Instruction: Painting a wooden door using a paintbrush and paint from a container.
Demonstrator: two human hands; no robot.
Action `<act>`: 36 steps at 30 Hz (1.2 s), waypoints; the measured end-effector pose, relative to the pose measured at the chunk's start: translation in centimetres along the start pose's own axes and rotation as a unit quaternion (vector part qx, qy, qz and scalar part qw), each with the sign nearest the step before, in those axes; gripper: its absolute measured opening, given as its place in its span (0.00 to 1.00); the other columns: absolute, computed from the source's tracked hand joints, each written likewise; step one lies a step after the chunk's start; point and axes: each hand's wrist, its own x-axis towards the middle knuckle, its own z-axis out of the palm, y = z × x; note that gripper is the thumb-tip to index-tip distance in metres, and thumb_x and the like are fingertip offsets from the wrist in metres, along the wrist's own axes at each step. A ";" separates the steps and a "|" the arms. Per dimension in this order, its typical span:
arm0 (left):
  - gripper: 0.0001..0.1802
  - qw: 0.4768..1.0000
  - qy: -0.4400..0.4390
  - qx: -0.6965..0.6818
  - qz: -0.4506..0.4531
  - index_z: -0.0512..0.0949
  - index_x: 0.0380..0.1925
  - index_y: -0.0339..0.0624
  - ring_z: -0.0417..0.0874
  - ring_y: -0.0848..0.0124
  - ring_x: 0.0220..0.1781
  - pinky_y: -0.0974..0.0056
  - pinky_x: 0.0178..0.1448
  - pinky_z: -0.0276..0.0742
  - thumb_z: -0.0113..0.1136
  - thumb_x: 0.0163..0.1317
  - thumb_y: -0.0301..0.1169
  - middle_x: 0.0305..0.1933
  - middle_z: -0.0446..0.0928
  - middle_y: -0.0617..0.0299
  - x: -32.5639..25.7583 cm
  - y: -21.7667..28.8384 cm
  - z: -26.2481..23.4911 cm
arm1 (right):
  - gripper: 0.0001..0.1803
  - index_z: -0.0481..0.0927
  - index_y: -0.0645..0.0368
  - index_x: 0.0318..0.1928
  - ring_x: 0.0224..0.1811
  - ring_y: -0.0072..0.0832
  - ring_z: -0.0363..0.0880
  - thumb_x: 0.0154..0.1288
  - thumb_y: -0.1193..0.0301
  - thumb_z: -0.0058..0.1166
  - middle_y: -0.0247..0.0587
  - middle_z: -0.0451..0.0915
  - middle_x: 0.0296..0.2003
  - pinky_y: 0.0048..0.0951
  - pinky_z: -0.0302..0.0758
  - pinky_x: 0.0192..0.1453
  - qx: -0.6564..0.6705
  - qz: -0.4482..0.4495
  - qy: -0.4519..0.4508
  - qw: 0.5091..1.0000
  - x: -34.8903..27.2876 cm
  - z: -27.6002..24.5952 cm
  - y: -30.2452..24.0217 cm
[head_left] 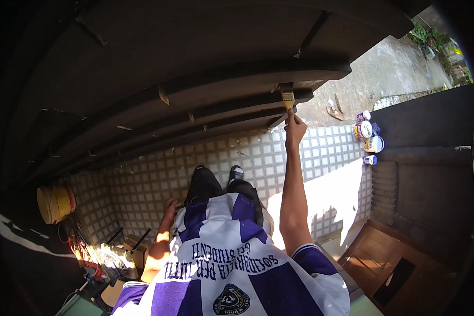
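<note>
My right arm reaches forward, and my right hand [295, 130] is closed around the handle of a flat paintbrush [288, 100] with a pale ferrule. The dark bristles touch the right end of a dark, stepped wooden structure [221, 105] made of long ledges. Beside my left thigh hangs my left hand [170, 207], low and with curled fingers. What it holds, if anything, is too small to make out.
Several paint cans and tubs [374, 144] stand at the right by a dark panel [426, 126]. Sandals [335, 112] lie on the concrete beyond the tiled floor [321, 152]. At left are a yellow drum-shaped container [56, 204] and tangled cables [81, 245]. A brown wooden board [376, 253] is lower right.
</note>
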 end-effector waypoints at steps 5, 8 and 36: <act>0.27 0.998 -0.011 0.060 -0.002 0.66 0.64 0.42 0.82 0.58 0.52 0.55 0.52 0.79 0.55 0.68 0.40 0.58 0.76 0.55 -0.6 -0.1 -0.6 | 0.22 0.87 0.62 0.41 0.28 0.28 0.83 0.63 0.53 0.61 0.45 0.84 0.24 0.31 0.76 0.37 -0.225 -0.019 0.016 0.974 1.5 -0.5 -0.6; 0.27 0.999 -0.017 0.040 -0.003 0.66 0.64 0.44 0.83 0.60 0.49 0.57 0.51 0.79 0.56 0.68 0.41 0.57 0.77 0.55 -0.1 -0.9 -1.9 | 0.19 0.88 0.64 0.41 0.23 0.19 0.73 0.64 0.58 0.63 0.36 0.79 0.20 0.24 0.68 0.28 -0.004 -0.094 0.058 0.994 0.5 -1.8 -5.9; 0.23 0.986 -0.035 0.151 0.068 0.74 0.57 0.37 0.79 0.67 0.50 0.64 0.58 0.74 0.61 0.64 0.36 0.51 0.79 0.58 -0.8 1.4 -1.1 | 0.25 0.90 0.55 0.33 0.25 0.29 0.81 0.56 0.44 0.64 0.38 0.83 0.21 0.33 0.74 0.34 -0.211 -0.008 0.061 0.976 10.4 -8.2 -5.0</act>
